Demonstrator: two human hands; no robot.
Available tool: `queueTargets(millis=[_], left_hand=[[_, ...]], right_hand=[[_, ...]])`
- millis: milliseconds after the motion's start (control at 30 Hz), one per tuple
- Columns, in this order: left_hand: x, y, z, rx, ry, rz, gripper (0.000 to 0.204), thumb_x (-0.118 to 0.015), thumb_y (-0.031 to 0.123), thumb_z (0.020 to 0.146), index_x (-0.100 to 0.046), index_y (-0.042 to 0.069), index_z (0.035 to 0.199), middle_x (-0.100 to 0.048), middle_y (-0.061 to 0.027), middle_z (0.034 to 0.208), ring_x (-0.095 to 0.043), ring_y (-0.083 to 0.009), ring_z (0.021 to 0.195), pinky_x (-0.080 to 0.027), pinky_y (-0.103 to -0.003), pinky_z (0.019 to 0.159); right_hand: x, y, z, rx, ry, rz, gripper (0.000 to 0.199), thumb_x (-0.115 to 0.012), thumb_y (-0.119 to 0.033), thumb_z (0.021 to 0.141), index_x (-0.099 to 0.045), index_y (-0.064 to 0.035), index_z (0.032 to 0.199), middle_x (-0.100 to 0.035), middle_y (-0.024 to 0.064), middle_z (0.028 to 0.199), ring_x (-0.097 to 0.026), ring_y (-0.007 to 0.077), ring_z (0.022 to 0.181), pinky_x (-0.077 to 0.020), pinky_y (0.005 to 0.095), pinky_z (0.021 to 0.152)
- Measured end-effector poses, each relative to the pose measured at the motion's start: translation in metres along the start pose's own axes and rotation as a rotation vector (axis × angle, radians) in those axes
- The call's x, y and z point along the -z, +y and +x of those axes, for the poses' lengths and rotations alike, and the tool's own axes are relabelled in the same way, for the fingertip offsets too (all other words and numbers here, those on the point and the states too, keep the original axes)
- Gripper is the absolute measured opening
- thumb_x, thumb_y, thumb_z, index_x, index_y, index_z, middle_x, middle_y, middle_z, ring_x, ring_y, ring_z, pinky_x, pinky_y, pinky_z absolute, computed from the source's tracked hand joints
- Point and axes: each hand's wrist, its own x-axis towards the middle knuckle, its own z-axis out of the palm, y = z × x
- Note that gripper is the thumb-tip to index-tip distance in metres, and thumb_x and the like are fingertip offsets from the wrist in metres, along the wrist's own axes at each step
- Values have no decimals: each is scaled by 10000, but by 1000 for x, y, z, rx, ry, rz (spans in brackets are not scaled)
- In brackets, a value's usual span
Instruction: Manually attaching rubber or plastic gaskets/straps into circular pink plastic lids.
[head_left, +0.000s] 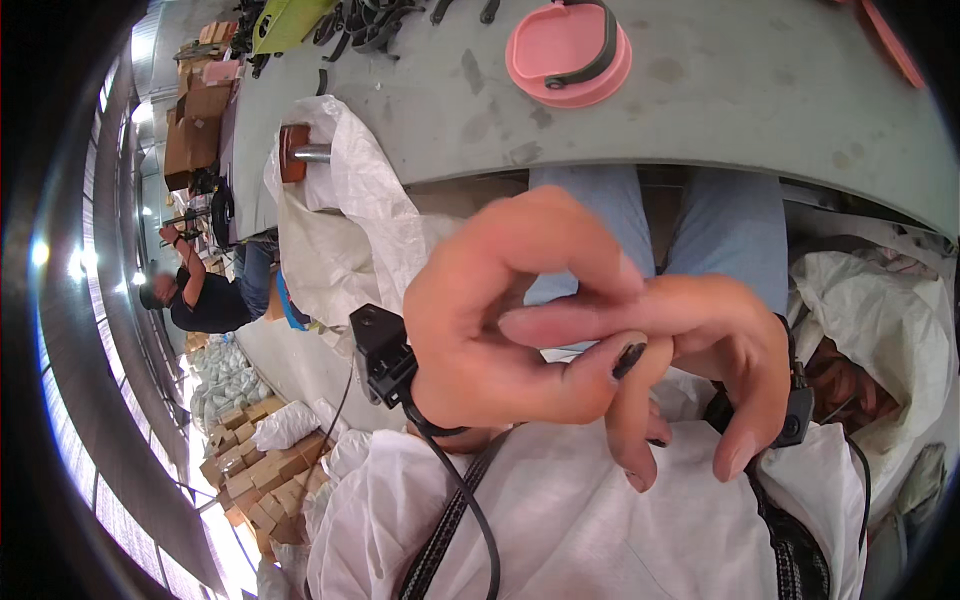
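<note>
Black-nailed, your left hand (475,320) curls loosely against your half-bent right hand (735,335), neither visibly grasping an object. Beyond them, a round pink piece (540,45) with a dark handle (584,76) lies on the grey table (425,120).

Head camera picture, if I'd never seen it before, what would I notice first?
Probably the big left hand and right hand in the middle, overlapping each other. Next, the round pink lid on the grey table near the top. Cardboard boxes sit at lower left.
</note>
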Motion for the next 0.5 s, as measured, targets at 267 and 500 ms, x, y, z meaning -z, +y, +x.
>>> queueTargets(millis=[267,500], left_hand=[[15,11,3,121,-89,71,314,-710,-42,602,-589,22,884,-602,-65,783,-579,-176,686,-452,-264,589],[31,13,7,114,-228,79,320,-725,-54,613,-578,26,886,-589,-53,770,-558,-177,669,-447,-264,599]], right_hand=[[-2,16,-9,-7,39,247,970,-718,-257,803,-89,197,1385,-661,212,853,-608,160,620,-439,228,508],[-1,21,-9,-40,57,398,1008,-700,-257,814,-4,138,1426,-651,248,880,-649,207,682,-449,234,506]])
